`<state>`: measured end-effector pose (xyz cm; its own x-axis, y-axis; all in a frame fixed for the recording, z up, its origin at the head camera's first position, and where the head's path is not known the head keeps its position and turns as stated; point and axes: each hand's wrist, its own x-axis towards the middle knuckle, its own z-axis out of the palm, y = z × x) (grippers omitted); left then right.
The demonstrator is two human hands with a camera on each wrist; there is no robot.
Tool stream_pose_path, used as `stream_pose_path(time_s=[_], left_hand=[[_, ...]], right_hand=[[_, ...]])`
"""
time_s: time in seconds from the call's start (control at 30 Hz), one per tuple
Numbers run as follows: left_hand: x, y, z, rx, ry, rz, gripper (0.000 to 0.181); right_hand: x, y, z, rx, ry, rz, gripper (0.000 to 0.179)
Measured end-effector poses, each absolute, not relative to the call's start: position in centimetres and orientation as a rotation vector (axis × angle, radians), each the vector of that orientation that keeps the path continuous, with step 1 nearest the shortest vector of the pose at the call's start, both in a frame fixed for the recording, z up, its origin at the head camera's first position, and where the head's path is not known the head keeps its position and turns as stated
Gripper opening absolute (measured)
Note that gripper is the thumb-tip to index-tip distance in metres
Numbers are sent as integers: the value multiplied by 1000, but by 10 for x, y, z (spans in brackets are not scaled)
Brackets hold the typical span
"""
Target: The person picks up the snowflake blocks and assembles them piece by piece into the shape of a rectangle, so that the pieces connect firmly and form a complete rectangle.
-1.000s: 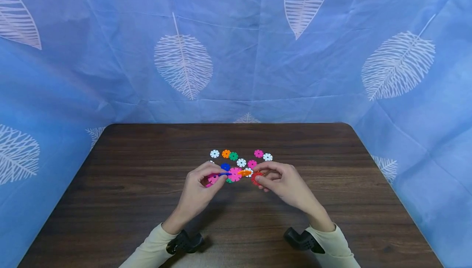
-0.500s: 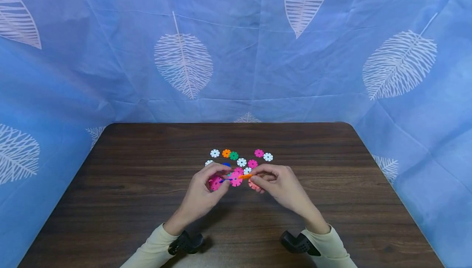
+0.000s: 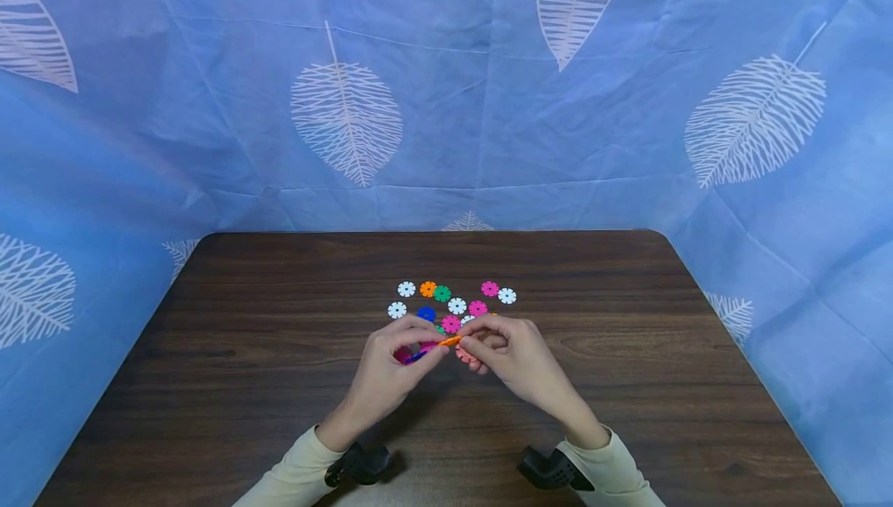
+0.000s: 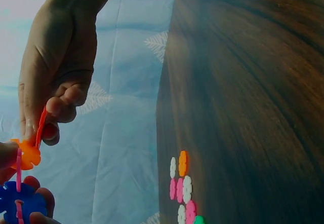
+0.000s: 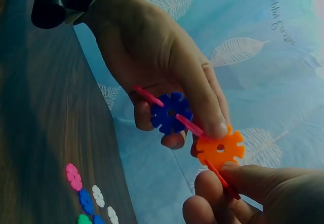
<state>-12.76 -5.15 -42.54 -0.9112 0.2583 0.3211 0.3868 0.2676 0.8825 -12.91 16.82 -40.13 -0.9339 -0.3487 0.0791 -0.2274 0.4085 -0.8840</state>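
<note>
Slotted plastic snowflake discs are linked in a chain between my two hands, held above the table. My left hand (image 3: 391,363) grips the pink and blue end, and its thumb lies at the orange disc's edge. In the right wrist view the blue disc (image 5: 171,113) sits between two pink discs (image 5: 190,126), followed by the orange disc (image 5: 221,148) and a red disc (image 5: 223,179). My right hand (image 3: 512,356) pinches the orange disc at the edge beside the red one. In the left wrist view the red disc (image 4: 41,127) stands crosswise to the orange.
Loose discs lie just beyond my hands on the dark wooden table (image 3: 244,383), among them a white disc (image 3: 406,289), a green disc (image 3: 443,293) and a magenta disc (image 3: 490,289). A blue leaf-patterned cloth (image 3: 446,104) hangs behind the table.
My right hand has moved left and slightly nearer, bringing the orange disc up to my left fingers. The chain's pink and blue end has tilted. The loose discs stay put.
</note>
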Motion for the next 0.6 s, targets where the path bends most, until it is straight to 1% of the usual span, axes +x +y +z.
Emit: stream_pose_path(time_s=[0.13,0.33,0.6], left_hand=[[-128,-52,-427,-616,-2380,-1723,9],[-128,-54,-427,-561,-2377,-1710,8],[-127,-52,-423,-545,-2424,-1696,7]], right_hand=[[-128,170,-396,-448,2557,-1602,17],[-128,174,-390,-313,2542,-1664,26],[-126,171,-389,-323,2431,-1758,35]])
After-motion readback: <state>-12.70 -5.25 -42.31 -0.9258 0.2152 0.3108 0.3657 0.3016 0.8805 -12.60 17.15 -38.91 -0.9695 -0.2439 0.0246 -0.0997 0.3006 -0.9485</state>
